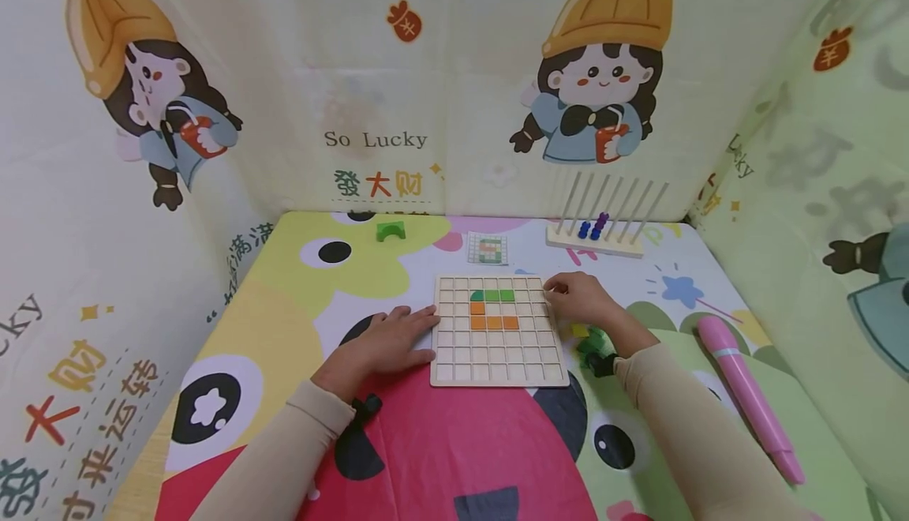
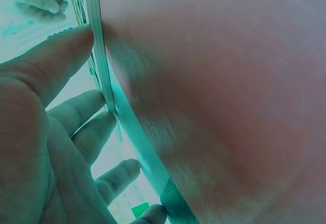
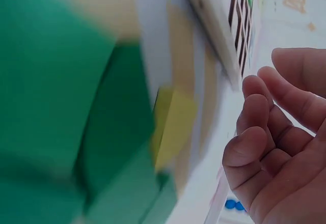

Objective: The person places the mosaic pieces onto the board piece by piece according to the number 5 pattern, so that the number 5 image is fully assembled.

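Note:
A wooden grid board [image 1: 497, 355] lies on the table with a row of green tiles [image 1: 492, 296] and several orange tiles [image 1: 494, 323] in its upper squares. My left hand [image 1: 393, 341] rests at the board's left side, fingers spread and fingertips touching its edge [image 2: 100, 56]. At the upper right corner is my right hand [image 1: 578, 297], its fingers loosely curled. In the right wrist view no piece shows between the thumb and fingers [image 3: 245, 150]. Below that hand sit a yellow piece [image 3: 175, 127] and green pieces [image 1: 593, 343], partly hidden by the wrist.
Behind the board lies a small printed pattern card [image 1: 488, 249]. A green arch block [image 1: 390, 231] stands at the back left. A wooden peg rack [image 1: 595, 241] with blue and purple beads is at the back right. A pink microphone-shaped toy [image 1: 749, 395] lies far right.

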